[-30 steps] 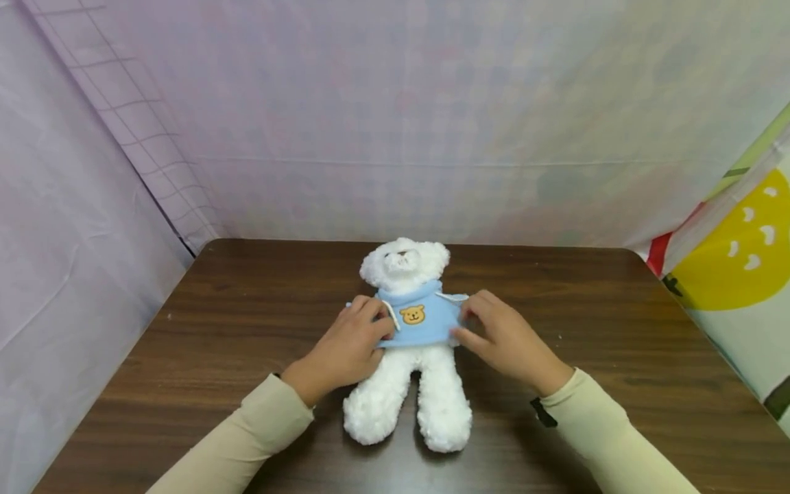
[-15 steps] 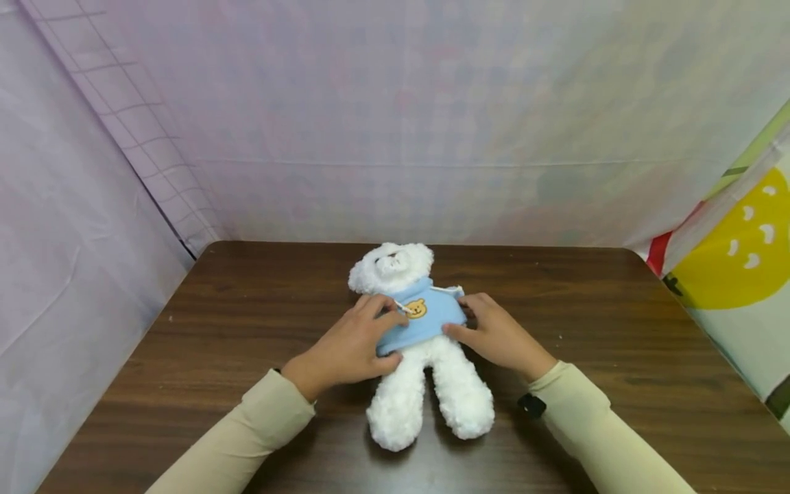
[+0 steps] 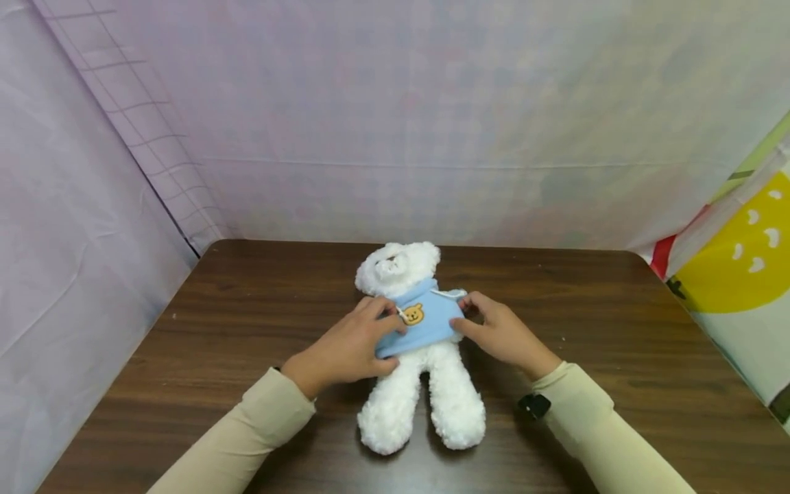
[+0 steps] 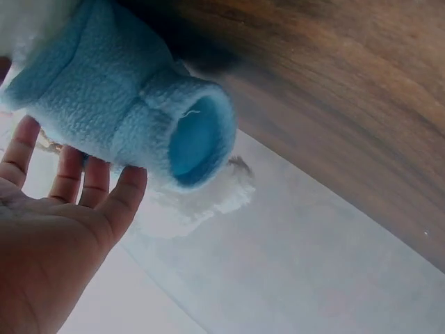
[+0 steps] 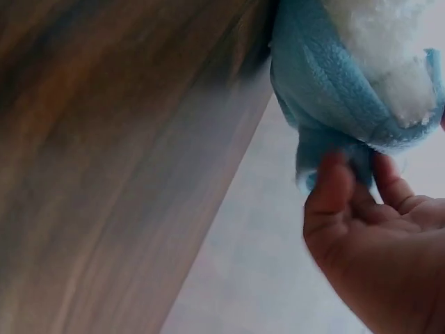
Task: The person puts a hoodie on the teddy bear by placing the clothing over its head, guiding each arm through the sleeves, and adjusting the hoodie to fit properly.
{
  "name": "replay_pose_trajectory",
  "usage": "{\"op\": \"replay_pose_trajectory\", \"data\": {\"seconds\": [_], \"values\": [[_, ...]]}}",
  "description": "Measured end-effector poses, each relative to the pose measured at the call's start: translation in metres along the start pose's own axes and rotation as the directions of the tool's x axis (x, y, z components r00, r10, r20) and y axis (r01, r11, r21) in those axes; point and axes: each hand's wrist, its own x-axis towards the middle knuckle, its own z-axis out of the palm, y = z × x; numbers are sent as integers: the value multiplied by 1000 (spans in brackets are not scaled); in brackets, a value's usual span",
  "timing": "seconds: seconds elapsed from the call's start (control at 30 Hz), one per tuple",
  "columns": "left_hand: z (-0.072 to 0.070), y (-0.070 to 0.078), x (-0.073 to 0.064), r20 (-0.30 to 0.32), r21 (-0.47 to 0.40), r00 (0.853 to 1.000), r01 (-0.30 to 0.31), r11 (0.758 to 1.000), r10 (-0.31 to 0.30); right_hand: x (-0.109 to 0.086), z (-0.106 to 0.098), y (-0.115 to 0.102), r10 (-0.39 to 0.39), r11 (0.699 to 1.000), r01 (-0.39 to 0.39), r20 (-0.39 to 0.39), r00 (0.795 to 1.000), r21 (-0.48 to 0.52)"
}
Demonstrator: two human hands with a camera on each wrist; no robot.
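A white teddy bear [image 3: 426,405] lies on its back on the brown wooden table in the head view, its head towards the far edge. It wears a light-blue hoodie [image 3: 432,324] with a bear-face patch and white drawstrings. My left hand [image 3: 348,343] rests on the hoodie's left side, its fingers spread and touching the cloth. In the left wrist view that side's sleeve [image 4: 201,139] gapes, with no paw showing inside. At the other side my right hand [image 3: 503,336] pinches the right sleeve; in the right wrist view the fingers [image 5: 330,184] curl on that sleeve [image 5: 316,149].
The table [image 3: 204,329] reaches a far edge, behind which hangs a pale checked curtain [image 3: 432,123]. A cloth with a yellow print [image 3: 740,261] hangs at the right. A black band [image 3: 534,405] is at my right wrist.
The bear has turned, its head shifting left and its legs right, then swung partly back. My left hand has spread further over the hoodie's front. My right hand stays at the right sleeve.
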Motion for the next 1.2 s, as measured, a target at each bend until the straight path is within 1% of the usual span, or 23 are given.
{"op": "replay_pose_trajectory", "data": {"seconds": [0.1,0.23,0.27,0.37,0.4,0.47,0.53,0.57,0.63,0.67,0.73,0.77,0.83,0.9,1.0,1.07,1.1,1.13,1.2], "values": [[-1,-1,0,6,-10,1000,-6,1000,6,0,1,1,-1,999,0,34,999,33],[-1,-2,0,16,-11,1000,-6,1000,7,-1,2,2,-50,996,47,41,998,73],[-1,-2,0,16,-13,1000,-9,1000,10,-1,2,3,-67,995,64,38,997,76],[-1,-1,1,25,-17,1000,-13,1000,14,-1,4,2,-108,994,107,18,994,36],[-1,-1,1,29,-20,999,-15,1000,16,-1,5,1,-117,993,117,6,993,13],[0,-1,2,31,-21,999,-21,1000,22,-2,7,-2,-137,988,135,-36,990,-69],[1,0,3,33,-20,999,-23,1000,24,-5,10,-4,-160,974,144,-84,984,-172],[1,0,3,32,-18,999,-23,1000,24,-6,12,-5,-179,962,151,-108,978,-228],[2,1,4,31,-11,999,-22,1000,23,-7,17,-7,-227,924,164,-152,962,-345],[2,1,4,32,-8,999,-22,1000,23,-8,20,-7,-246,906,166,-167,955,-389],[3,2,6,34,-1,999,-24,1000,25,-8,24,-8,-275,877,169,-181,944,-449],[3,2,6,35,2,999,-25,1000,25,-9,24,-8,-285,869,172,-185,941,-464],[2,2,7,41,4,999,-25,1000,25,-10,23,-8,-284,871,178,-174,943,-457],[2,3,7,47,10,999,-18,1000,18,-11,17,-9,-286,888,203,-150,947,-412],[0,3,6,51,24,999,1,1000,-2,-15,6,-9,-286,930,243,-125,950,-275],[0,3,6,30,43,1000,3,999,-4,-17,0,-8,-291,944,261,-136,947,-201],[-1,4,6,16,47,1000,3,999,-4,-17,-2,-7,-293,947,265,-148,945,-182],[-1,4,6,-5,52,1000,-4,999,4,-17,-3,-6,-296,947,268,-161,941,-176],[0,6,7,-48,63,998,-26,998,29,-17,-4,-3,-315,939,275,-192,930,-206]]}}
